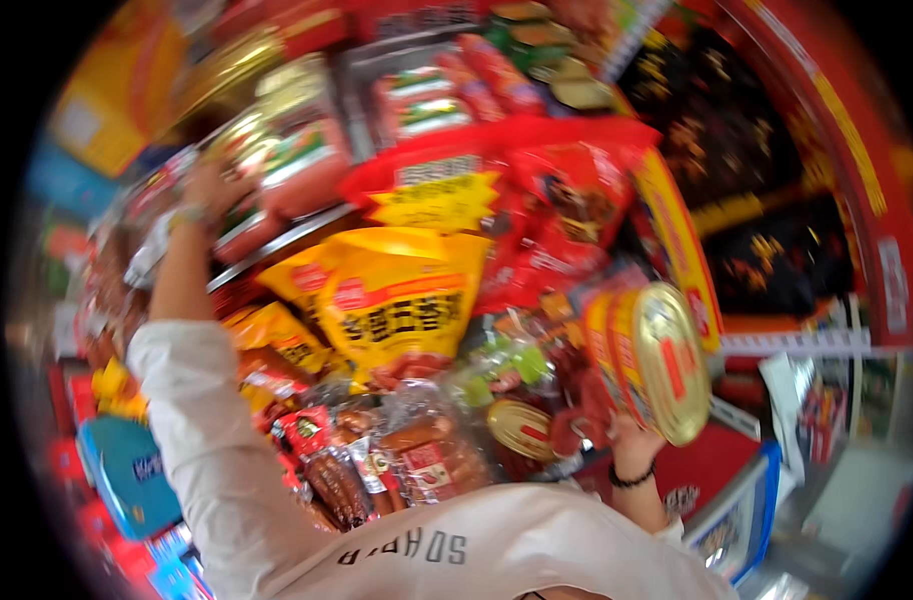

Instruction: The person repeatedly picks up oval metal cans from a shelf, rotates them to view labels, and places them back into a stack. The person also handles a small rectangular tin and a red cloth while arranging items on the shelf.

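My left hand reaches forward at the left, among wrapped pink sausages with gold clip ends in a metal tray. It is blurred, and I cannot tell whether its fingers hold a pack. At the right, my right hand, with a dark bead bracelet at the wrist, grips yellow-and-red food tins from below. The tins are tilted, with a gold lid facing right. Another gold-lidded tin lies to the left of this hand.
Yellow printed bags and red printed bags stand mid-display. Vacuum-packed sausages lie close to my body. Black packs fill a red-edged shelf at the right. A teal box sits at lower left.
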`<action>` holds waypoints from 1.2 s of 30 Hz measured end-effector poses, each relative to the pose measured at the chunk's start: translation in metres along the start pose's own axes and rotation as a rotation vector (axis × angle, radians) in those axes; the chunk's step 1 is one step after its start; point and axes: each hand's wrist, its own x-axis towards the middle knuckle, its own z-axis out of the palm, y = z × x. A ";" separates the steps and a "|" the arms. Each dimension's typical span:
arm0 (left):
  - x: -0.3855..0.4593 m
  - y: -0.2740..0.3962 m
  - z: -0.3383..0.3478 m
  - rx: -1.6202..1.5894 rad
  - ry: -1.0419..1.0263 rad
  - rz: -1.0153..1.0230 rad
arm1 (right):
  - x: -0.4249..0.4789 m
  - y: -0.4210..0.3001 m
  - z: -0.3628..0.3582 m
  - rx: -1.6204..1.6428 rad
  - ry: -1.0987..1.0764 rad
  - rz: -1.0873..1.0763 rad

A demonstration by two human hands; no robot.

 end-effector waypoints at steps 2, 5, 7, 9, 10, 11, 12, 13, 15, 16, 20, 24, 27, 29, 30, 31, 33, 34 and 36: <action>-0.005 0.011 -0.003 0.174 0.180 0.159 | 0.005 -0.017 0.011 -0.066 -0.051 0.038; -0.008 0.001 0.000 0.152 0.268 0.165 | 0.012 0.011 -0.009 -0.348 -0.234 -0.167; -0.021 0.024 -0.008 -0.012 0.255 0.063 | 0.010 0.020 -0.015 -0.358 -0.258 -0.094; -0.019 0.024 -0.011 0.013 0.317 0.037 | 0.009 0.024 -0.019 -0.359 -0.294 -0.024; -0.027 0.042 -0.024 0.044 0.302 -0.013 | 0.008 0.025 -0.019 -0.328 -0.302 0.007; -0.024 0.038 -0.027 0.062 0.329 -0.002 | 0.005 0.026 -0.019 -0.296 -0.307 0.041; -0.025 0.034 -0.034 0.082 0.361 0.003 | 0.005 0.024 -0.017 -0.235 -0.304 0.063; -0.026 0.032 -0.040 0.102 0.391 0.007 | 0.004 0.024 -0.017 -0.188 -0.294 0.076; -0.034 0.036 -0.060 0.071 0.396 -0.084 | 0.003 0.023 -0.016 -0.092 -0.275 0.098; -0.034 0.032 -0.071 0.109 0.392 -0.078 | 0.003 0.024 -0.016 0.005 -0.259 0.100; -0.051 0.046 -0.097 -0.023 0.493 0.168 | -0.004 0.044 -0.027 -0.010 -0.177 0.042; -0.105 0.099 -0.121 -0.248 0.481 0.391 | -0.012 0.045 -0.032 0.063 -0.161 0.103; -0.150 0.162 -0.122 -0.457 0.371 0.497 | -0.019 0.050 -0.034 0.063 -0.147 0.093; -0.195 0.209 -0.132 -0.506 0.289 0.531 | -0.022 0.046 -0.036 0.050 -0.184 0.016; -0.209 0.229 -0.140 -0.321 0.300 0.709 | -0.026 0.041 -0.035 0.083 -0.199 0.034; -0.223 0.244 -0.141 -0.267 0.330 0.816 | -0.029 0.035 -0.034 0.122 -0.222 0.053; -0.249 0.275 -0.142 -0.381 0.188 0.936 | -0.035 0.027 -0.034 0.144 -0.260 0.026; -0.258 0.293 -0.145 -0.323 0.147 1.004 | -0.036 0.026 -0.035 0.128 -0.265 -0.021; -0.277 0.314 -0.139 -0.340 0.152 1.117 | -0.038 0.012 -0.031 0.120 -0.279 -0.204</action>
